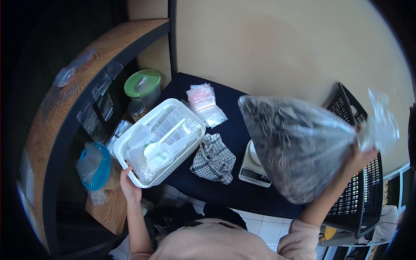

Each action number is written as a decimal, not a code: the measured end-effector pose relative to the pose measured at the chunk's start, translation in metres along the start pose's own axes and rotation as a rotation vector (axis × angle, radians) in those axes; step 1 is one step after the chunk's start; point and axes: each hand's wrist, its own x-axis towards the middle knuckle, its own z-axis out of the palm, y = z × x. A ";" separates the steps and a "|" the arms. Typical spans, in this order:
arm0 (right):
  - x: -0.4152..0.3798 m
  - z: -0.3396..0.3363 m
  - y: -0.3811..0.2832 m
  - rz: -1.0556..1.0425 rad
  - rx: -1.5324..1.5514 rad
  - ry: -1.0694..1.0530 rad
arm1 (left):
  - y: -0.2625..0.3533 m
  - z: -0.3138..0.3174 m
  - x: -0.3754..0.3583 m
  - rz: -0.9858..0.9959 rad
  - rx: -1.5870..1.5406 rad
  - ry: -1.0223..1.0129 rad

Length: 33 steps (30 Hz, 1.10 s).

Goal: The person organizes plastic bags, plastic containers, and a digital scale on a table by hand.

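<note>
The right hand (362, 158) is closed around the gathered neck of a big clear plastic bag (297, 149) and holds it up in the air, with the loose top of the bag (381, 123) flaring out above the fist. The body of the bag hangs to the left of this hand, over a small kitchen scale (253, 169) that sits on the dark blue worktop (229, 130). The bag is full of dark, loose bits, too blurred to name. It looks bulky yet probably fairly light, since one hand carries it. The film is thin, soft and slippery, so it will sag and swing, and the contents will shift. The twisted neck is the sound place to hold; a second hand under the belly would steady it.

The left hand (129, 184) grips the near rim of a white plastic basket (173, 106), fingers curled over the edge. The basket is stiff and light and holds white scoops (167, 145) and clear plastic pieces. Just to the right of that hand lies a checked cloth (214, 158), soft and crumpled. To its left is a tub with a blue lid (102, 169). Beyond the basket lie small zip bags (203, 102) and a jar with a green lid (142, 83). A black crate (366, 190) stands behind the right hand.
</note>
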 end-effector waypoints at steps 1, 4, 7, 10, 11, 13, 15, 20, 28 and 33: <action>0.010 0.024 -0.006 0.062 0.055 -0.025 | -0.001 -0.002 0.000 0.012 -0.006 -0.022; 0.032 0.096 0.003 -0.033 0.331 -0.207 | -0.009 -0.019 0.004 0.017 0.005 -0.070; 0.032 0.148 0.019 -0.043 0.436 -0.376 | -0.010 -0.007 -0.011 0.103 -0.056 0.010; 0.020 0.191 0.056 -0.040 0.486 -0.468 | -0.014 -0.013 -0.018 0.087 -0.045 0.039; 0.014 0.201 0.062 -0.018 0.501 -0.539 | -0.012 -0.013 -0.020 0.089 -0.017 0.013; 0.001 0.219 0.076 0.006 0.533 -0.615 | -0.010 0.005 -0.029 0.156 0.042 0.091; -0.013 0.234 0.091 -0.050 0.553 -0.682 | -0.009 0.004 -0.029 0.196 0.125 0.106; -0.041 0.276 0.107 -0.061 0.613 -0.767 | -0.015 -0.011 -0.029 0.179 0.187 0.084; -0.057 0.258 0.050 -0.314 -0.205 -0.730 | -0.017 0.006 -0.036 0.131 0.092 0.160; -0.164 0.262 -0.002 -0.245 0.301 -1.119 | -0.021 0.004 -0.033 0.163 0.078 0.127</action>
